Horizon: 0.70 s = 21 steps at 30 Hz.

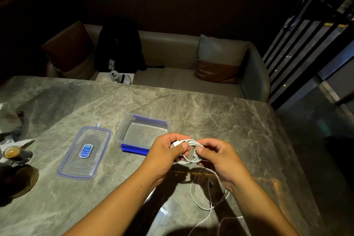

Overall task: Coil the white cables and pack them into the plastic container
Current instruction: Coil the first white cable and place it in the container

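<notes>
Both hands hold a small coil of white cable (188, 152) above the marble table. My left hand (168, 151) pinches the coil's left side near its white plug. My right hand (216, 156) grips the coil's right side. Loose white cable (203, 197) trails down from the coil and lies in loops on the table below my right wrist. The clear plastic container (142, 132), with blue clips, stands open just left of and behind my left hand; nothing lies in it. Its clear lid (84, 152) with a blue label lies flat further left.
A small glass cup (11, 152) on a dark saucer stands at the table's left edge, beside crumpled paper. A sofa (172, 55) with cushions and a black backpack (119, 44) is beyond the table's far edge. The floor drops away to the right.
</notes>
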Available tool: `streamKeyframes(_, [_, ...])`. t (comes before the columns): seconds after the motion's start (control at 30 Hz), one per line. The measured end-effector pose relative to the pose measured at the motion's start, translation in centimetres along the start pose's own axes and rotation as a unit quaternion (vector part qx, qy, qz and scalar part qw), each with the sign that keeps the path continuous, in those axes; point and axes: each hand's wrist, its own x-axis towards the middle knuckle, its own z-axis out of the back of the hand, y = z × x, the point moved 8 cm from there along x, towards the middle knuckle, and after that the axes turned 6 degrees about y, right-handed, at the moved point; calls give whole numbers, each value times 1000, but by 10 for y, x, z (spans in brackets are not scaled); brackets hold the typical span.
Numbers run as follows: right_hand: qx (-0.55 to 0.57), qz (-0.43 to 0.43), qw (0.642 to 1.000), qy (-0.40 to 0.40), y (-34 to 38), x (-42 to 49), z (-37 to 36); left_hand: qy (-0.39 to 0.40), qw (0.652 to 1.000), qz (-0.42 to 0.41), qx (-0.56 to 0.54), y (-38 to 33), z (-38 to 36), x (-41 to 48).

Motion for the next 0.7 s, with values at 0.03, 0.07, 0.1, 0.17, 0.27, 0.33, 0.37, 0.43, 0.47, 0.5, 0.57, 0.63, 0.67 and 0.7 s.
streamKeyframes(0.03, [4,1,1000,1,0,0,-1,-2,1000,1,-2,0,0,0])
streamKeyframes(0.07, [7,2,1000,0,0,0,-2,-3,1000,0,-5,0,1,0])
streamKeyframes(0.1, [11,3,1000,-3,-1,1,-3,-4,1000,-1,-8,0,1,0])
streamKeyframes(0.17, [21,1,1000,-15,-3,1,-3,-5,1000,0,-12,-1,0,0])
streamKeyframes(0.27, [80,-16,996,-20,-7,0,-3,-3,1000,3,-9,-1,1,1])
streamKeyframes(0.33, [121,-26,992,-15,-10,0,-4,-2,1000,3,0,0,1,2])
streamKeyframes(0.37, [133,-30,991,-9,-10,0,-5,-3,1000,1,7,-1,1,3])
streamKeyframes(0.43, [149,-38,988,11,-10,0,-8,-5,1000,-4,13,-2,3,5])
streamKeyframes(0.47, [161,-40,986,24,-10,0,-9,-8,1000,-5,10,-3,3,5])
streamKeyframes(0.5, [180,-40,982,41,-9,-1,-11,-11,1000,-5,6,-4,4,6])
streamKeyframes(0.57, [217,-25,972,83,-6,-3,-17,-15,1000,-3,0,-5,6,8])
streamKeyframes(0.63, [222,1,970,95,-2,-4,-21,-12,1000,0,-2,-6,4,9])
streamKeyframes(0.67, [216,15,973,83,-2,-4,-21,-8,1000,0,-3,-6,1,8])
streamKeyframes(0.7, [203,33,977,62,-1,-3,-20,-6,1000,-1,-4,-6,-2,8])
